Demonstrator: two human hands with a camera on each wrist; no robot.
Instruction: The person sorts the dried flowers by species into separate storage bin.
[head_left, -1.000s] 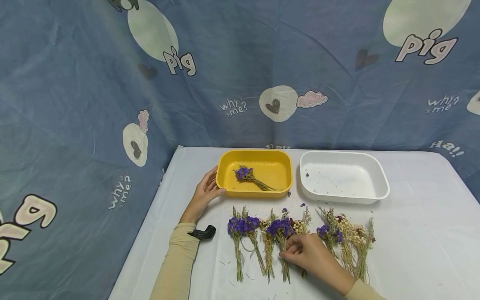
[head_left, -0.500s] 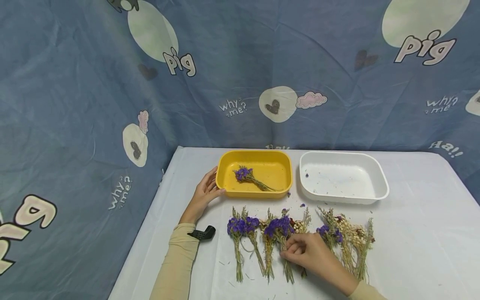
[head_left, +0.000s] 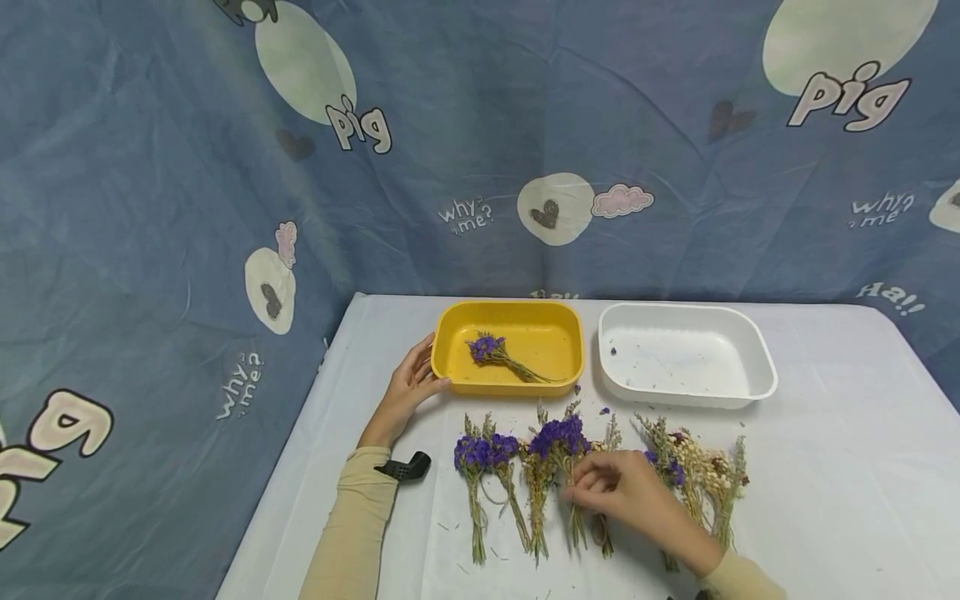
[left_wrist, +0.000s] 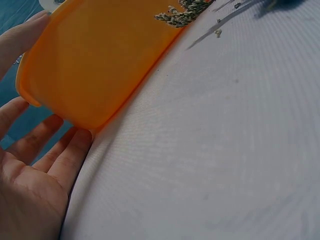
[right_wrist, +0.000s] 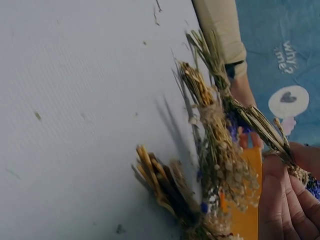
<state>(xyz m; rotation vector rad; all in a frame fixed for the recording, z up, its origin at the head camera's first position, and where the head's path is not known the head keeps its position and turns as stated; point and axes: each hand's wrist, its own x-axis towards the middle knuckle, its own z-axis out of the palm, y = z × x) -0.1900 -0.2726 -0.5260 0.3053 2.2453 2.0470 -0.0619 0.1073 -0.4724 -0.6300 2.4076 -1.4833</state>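
Note:
My right hand pinches the stems of a bunch of dried purple flowers between thumb and fingers. In the right wrist view the held stems angle up past the fingertips, above the other bunches. My left hand rests with extended fingers against the left end of a yellow tray. One purple bunch lies inside that tray. To the left of my right hand lie two purple bunches and a cream-flowered bunch.
A white tray with small crumbs in it stands right of the yellow one. More mixed dried bunches lie right of my right hand, partly hidden by it. Loose petals and stem bits are scattered on the white tablecloth.
The held purple bunch has risen slightly off the row, its flower heads now a bit farther from me. My left hand and both trays have stayed in place.

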